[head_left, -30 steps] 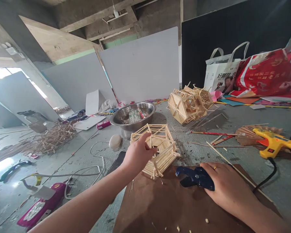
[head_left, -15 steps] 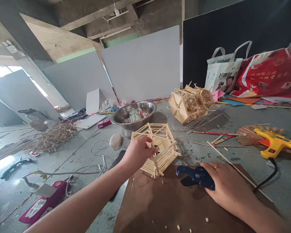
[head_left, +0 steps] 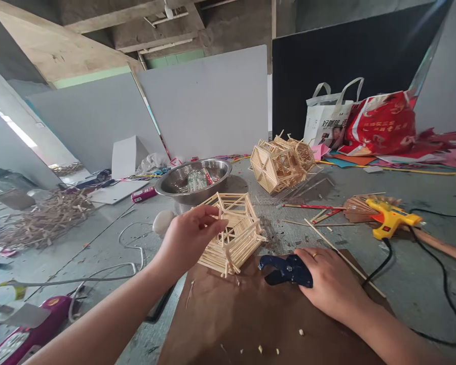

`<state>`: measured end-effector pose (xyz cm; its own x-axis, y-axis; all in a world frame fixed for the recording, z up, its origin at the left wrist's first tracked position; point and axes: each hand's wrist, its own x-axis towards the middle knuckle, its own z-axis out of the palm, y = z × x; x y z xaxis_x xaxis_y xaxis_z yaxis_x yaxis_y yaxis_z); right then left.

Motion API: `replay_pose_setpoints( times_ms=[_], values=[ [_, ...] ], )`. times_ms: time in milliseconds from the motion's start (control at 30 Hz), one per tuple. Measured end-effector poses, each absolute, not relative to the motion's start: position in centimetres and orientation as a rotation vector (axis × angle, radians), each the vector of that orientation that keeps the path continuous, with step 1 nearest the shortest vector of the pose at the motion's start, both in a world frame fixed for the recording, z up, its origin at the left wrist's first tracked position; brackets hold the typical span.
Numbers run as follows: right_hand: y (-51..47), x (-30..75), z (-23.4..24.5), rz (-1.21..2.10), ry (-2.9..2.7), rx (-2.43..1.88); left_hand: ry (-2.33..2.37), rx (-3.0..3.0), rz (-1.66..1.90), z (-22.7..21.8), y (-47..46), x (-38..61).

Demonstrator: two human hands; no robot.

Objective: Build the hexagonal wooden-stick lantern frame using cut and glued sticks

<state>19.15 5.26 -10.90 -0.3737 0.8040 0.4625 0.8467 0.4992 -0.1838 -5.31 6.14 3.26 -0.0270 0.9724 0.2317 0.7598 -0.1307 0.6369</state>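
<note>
My left hand [head_left: 188, 239] is closed on the near side of a hexagonal frame of thin wooden sticks [head_left: 233, 230], tilted with one edge on a brown board [head_left: 258, 324]. My right hand [head_left: 332, 284] lies on the board to the right, fingers wrapped over a dark blue cutter [head_left: 285, 269] whose jaws point at the frame. A loose long stick [head_left: 342, 256] runs under that hand.
A steel bowl [head_left: 192, 180] with a glass in it stands behind the frame. More stick models [head_left: 279, 162] lie further back. A yellow glue gun [head_left: 391, 218] with its black cord is at the right, bags [head_left: 365, 124] behind it. Stick scraps [head_left: 41, 218] and a white cable lie left.
The view has swung a little, so everything sits further left. My left hand has turned the stick frame slightly, fingers shifting on its rim. My right hand stays on the cutter.
</note>
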Motion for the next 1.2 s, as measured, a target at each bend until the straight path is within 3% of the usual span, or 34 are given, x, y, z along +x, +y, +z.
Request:
replay_pose_setpoints(
  times_ms=[233, 667, 1200],
  values=[
    [5.4, 19.2, -10.4, -0.063, -2.160, -1.286, 1.515, 2.187, 0.965, 2.7, 2.0, -2.8],
    [5.9, 20.0, -9.7, -0.146, -2.093, -1.214, 1.190, 1.355, 1.046, -6.9, 2.0, 0.5],
    [4.6, 19.1, -9.0, -0.054, -2.336, -1.091, 1.128, 1.936, 1.057, -8.4, 1.6, -0.1]
  ],
)
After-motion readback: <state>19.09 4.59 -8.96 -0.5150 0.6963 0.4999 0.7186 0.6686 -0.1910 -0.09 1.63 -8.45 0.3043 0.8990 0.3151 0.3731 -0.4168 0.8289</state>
